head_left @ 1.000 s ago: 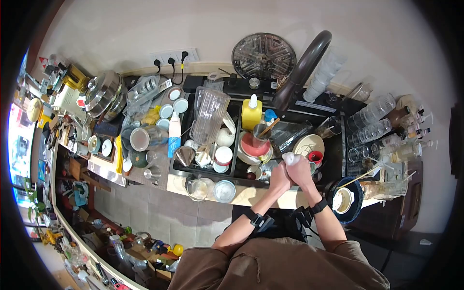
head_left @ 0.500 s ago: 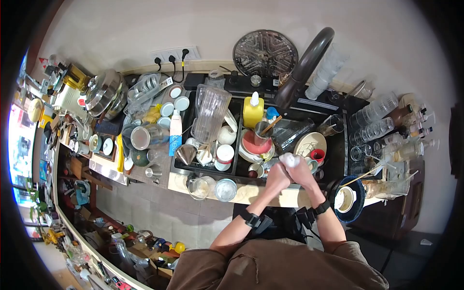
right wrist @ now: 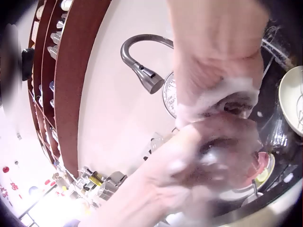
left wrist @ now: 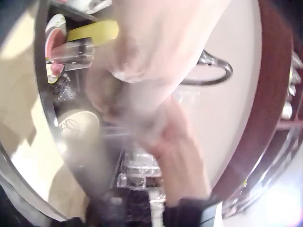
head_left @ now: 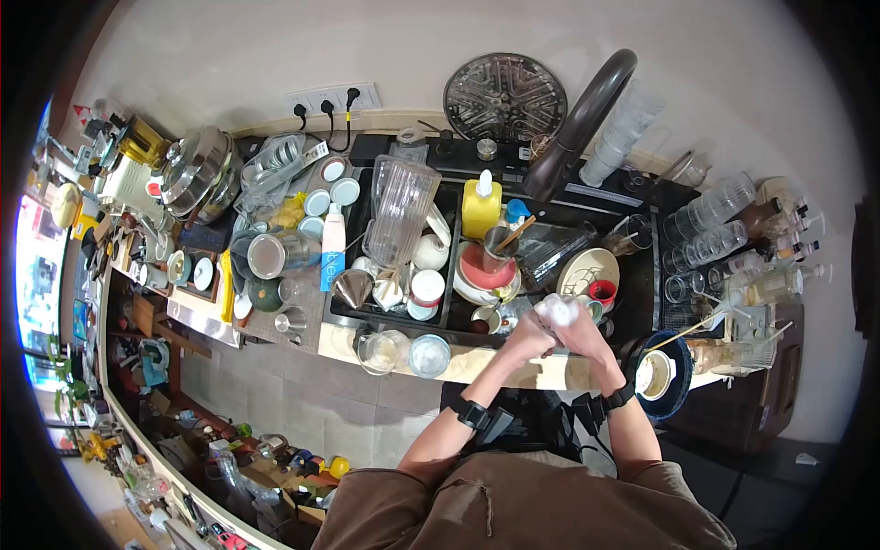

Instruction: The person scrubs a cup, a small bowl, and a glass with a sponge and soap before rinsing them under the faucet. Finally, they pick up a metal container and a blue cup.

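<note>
Over the front of the sink (head_left: pixel 513 344), the left hand (head_left: pixel 525 341) and right hand (head_left: pixel 583 337) are pressed together with fingers curled. White foam (head_left: pixel 556 312) covers the top of them. Between the hands, in the right wrist view, a shiny dark curved edge (right wrist: pixel 239 109) shows amid suds; I cannot tell what this small foamy thing is. The left wrist view is blurred by motion there. Just beyond the hands lie a cream bowl (head_left: pixel 576 268) with wire inside, a red cup (head_left: pixel 602 292) and a pink bowl (head_left: pixel 478 272) with a clear tumbler (head_left: pixel 500 242) in it.
A yellow pump bottle (head_left: pixel 481 211) stands at the sink's middle, beneath the dark faucet (head_left: pixel 587 119). Clear pitchers (head_left: pixel 401 206) and white jars crowd the left basin. Stacked glasses (head_left: pixel 706 225) line the right side. A dark blue bucket (head_left: pixel 676 394) sits by the right forearm.
Both hands stay joined over the sink and shift slightly right, turning against each other. The foam on top spreads more widely. The head view tilts slightly.
</note>
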Demonstrator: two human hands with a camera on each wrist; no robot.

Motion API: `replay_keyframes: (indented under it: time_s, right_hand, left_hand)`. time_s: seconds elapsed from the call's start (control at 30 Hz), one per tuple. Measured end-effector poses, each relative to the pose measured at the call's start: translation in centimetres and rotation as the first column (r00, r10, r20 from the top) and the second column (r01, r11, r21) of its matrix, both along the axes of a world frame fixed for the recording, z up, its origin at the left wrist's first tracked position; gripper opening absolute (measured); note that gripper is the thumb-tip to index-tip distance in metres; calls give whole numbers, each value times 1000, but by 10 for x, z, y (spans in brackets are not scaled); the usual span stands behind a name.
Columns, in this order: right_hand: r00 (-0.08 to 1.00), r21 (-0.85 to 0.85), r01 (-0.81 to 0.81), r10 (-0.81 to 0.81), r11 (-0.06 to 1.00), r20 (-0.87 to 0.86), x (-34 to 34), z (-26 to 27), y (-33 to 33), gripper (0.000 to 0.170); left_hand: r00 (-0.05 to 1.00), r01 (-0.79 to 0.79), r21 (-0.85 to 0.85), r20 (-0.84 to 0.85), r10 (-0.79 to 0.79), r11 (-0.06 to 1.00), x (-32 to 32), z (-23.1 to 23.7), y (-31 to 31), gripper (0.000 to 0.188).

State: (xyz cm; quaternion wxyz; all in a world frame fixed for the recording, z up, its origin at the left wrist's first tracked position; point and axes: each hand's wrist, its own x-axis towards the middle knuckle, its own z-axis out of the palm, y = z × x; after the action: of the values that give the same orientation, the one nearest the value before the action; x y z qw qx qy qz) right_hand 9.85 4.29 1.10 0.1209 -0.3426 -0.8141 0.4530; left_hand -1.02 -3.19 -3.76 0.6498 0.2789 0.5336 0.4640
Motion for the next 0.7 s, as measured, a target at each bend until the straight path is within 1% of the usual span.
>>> replay_keyframes:
  time_s: [0.03,0.07,0.1,0.2,0.23,0.33,0.37,0.47,0.5,0.57,0.6,0.63,0.67,0.7]
  right_hand:
    - [996,23,88,-88,996,20,-3,-1,-4,21]
    - [984,48,174,-176,984,37,-10,-2,-10,22]
    - [964,76,257,-261,963,52,-15,0,-15,23]
    - [958,43,281,-283,959,42,-20,3,-15,24]
    - [976,111,214,-218,970,22,-17,-4,-11,24]
    - [933,-144,355,-360,924,-9,-13,-5,-8,24]
    - [917,-156,393,-399,906,-10,-12,-2,-8,24]
    - [900,32,435,-434,900,-41,-10,21,-14,26]
    - [891,41,453,-450,891,-57,-8,25,-14,26]
    - [872,58,487,-482,871,-88,-4,31,-15,25]
    - [869,38,488,-481,872,-117,-1,30,-15,25]
    - [864,16,488,-481,873,-149,3,30,-15,25]
    - [858,-6,488,-480,873,-182,6,28,-15,25]
    - [872,-14,460,-455,888,-179,11,27,-14,22]
  left_hand:
    - [946,-35,58,-320,52,998,5,3,-1,40]
    - [790,-50,124,-602,116,991,13,7,-4,40]
    - [550,-45,192,-814,185,980,17,13,-6,40]
    - [598,-62,168,-783,172,984,12,20,-8,39]
    - [595,-63,185,-782,185,981,9,27,-8,37]
    - [531,63,279,-822,205,958,1,15,-8,34]
    - [560,74,275,-807,188,959,0,12,-8,37]
    - [625,77,344,-748,223,936,-3,23,-7,44]
    - [651,75,366,-723,232,928,-3,23,-5,49]
    - [685,110,343,-706,179,933,-5,24,-1,46]
    - [700,127,331,-698,152,935,-7,26,0,45]
    - [746,147,396,-646,161,906,-9,32,1,48]
    - [790,168,379,-604,105,910,-11,32,2,50]
    - [829,190,363,-557,49,912,-12,33,3,52]
